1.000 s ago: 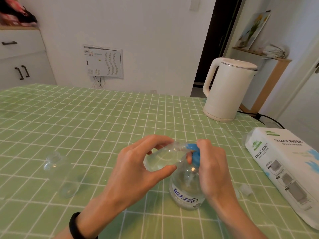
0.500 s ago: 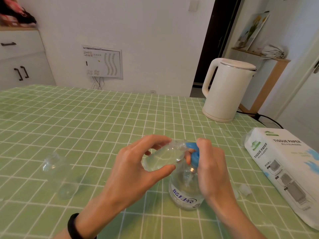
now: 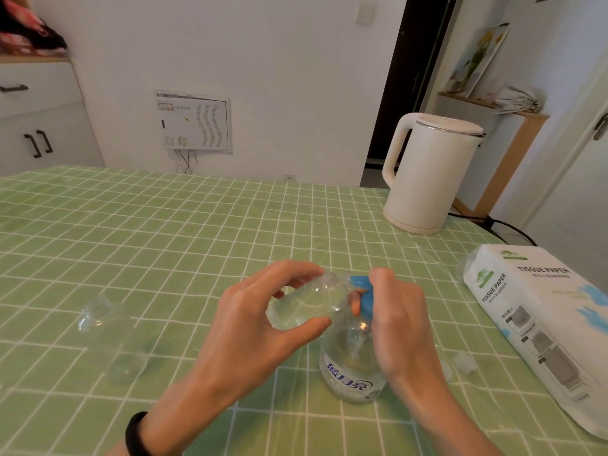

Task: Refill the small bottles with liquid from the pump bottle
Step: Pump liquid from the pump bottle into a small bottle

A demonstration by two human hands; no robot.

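Note:
A clear pump bottle (image 3: 350, 373) with a blue pump head (image 3: 363, 296) stands upright on the green checked tablecloth (image 3: 197, 241). My right hand (image 3: 399, 320) is wrapped over the pump head. My left hand (image 3: 250, 327) holds a small clear bottle (image 3: 306, 304) tilted on its side, its mouth at the pump nozzle; liquid sits inside it. A second small clear bottle (image 3: 108, 337) lies on its side on the cloth to the left, apart from both hands. A small clear cap (image 3: 464, 361) rests on the cloth right of the pump bottle.
A white electric kettle (image 3: 427, 172) stands at the back right, its cord trailing off the table. A pack of tissue paper (image 3: 539, 327) lies along the right edge. White cabinets (image 3: 39, 116) stand behind the table at the left.
Both hands, the small bottle and the pump bottle keep their places; only the view has shifted slightly.

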